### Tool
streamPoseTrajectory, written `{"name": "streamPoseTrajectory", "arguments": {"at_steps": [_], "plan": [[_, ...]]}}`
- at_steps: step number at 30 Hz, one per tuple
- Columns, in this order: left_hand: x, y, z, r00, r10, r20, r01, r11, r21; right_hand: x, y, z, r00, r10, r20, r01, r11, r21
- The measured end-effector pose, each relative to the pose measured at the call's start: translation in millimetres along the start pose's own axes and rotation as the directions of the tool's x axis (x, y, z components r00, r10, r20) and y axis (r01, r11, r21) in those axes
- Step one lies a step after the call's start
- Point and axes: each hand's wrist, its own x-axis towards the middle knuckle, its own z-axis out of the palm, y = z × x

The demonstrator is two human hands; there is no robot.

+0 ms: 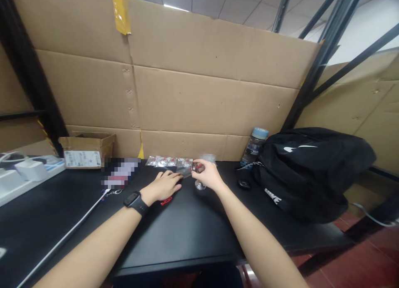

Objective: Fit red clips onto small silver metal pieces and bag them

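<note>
My left hand (pixel 165 185), with a dark watch on its wrist, lies palm down on the black table (pixel 183 234), fingers spread, its fingertips by the edge of a clear plastic bag (pixel 186 171). A small red item (pixel 166 201) lies just below that hand. To the right, my right hand (pixel 205 173) is closed around a small shiny item with red on it (pixel 197 167). A round silvery piece (pixel 200 185) shows directly under its fingers; whether the two are joined I cannot tell. Several clear packets with silvery and red contents (pixel 165 161) stand in a row behind my hands.
A black backpack (pixel 311 176), a bottle with a blue cap (pixel 254 148) and a small black object (pixel 243 184) are at the right. On the left are an open cardboard box (pixel 89 151), a blurred item with a white cable (pixel 71 232) and a power strip (pixel 56 168).
</note>
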Motion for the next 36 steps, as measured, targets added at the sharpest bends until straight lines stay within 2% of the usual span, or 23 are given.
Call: {"name": "streamPoseTrajectory", "arguments": {"at_steps": [2,7,10,14,16,19,24,27,32,36], "plan": [[-1,1,-1.9,0.999,-0.012,0.033,0.012,1.000,0.020,0,3,-2,0.998,-0.047,0.052,0.050,0.996,-0.072],[-5,3,-9.2,1.000,-0.005,0.015,0.004,0.998,0.063,-4,3,5,0.973,-0.162,0.165,0.192,0.964,-0.184],[-7,2,-10.3,0.995,-0.090,0.042,0.087,0.994,0.059,-7,-3,11,0.960,-0.139,0.242,0.192,0.958,-0.213],[-10,-5,-14.1,0.976,-0.158,0.151,0.157,0.987,0.017,-11,-12,14,0.946,-0.081,0.313,0.158,0.961,-0.227],[-12,-10,-17.3,0.971,-0.147,0.189,0.151,0.988,-0.007,-12,-16,14,0.946,-0.066,0.318,0.149,0.958,-0.244],[-14,-14,-21.4,0.976,-0.121,0.182,0.132,0.990,-0.050,-15,-19,14,0.947,-0.036,0.318,0.131,0.950,-0.283],[-17,-12,-28.2,0.978,-0.081,0.194,0.097,0.993,-0.072,-18,-22,15,0.949,0.014,0.314,0.090,0.945,-0.315],[-18,-9,-32.3,0.972,-0.061,0.226,0.079,0.994,-0.072,-17,-21,19,0.952,-0.004,0.307,0.106,0.943,-0.315],[-18,-10,-33.5,0.975,-0.041,0.216,0.071,0.988,-0.136,-11,-15,29,0.957,-0.049,0.287,0.147,0.931,-0.333],[-19,-9,-33.9,0.974,-0.047,0.223,0.077,0.989,-0.127,-11,-14,32,0.955,-0.092,0.282,0.184,0.929,-0.322]]}}
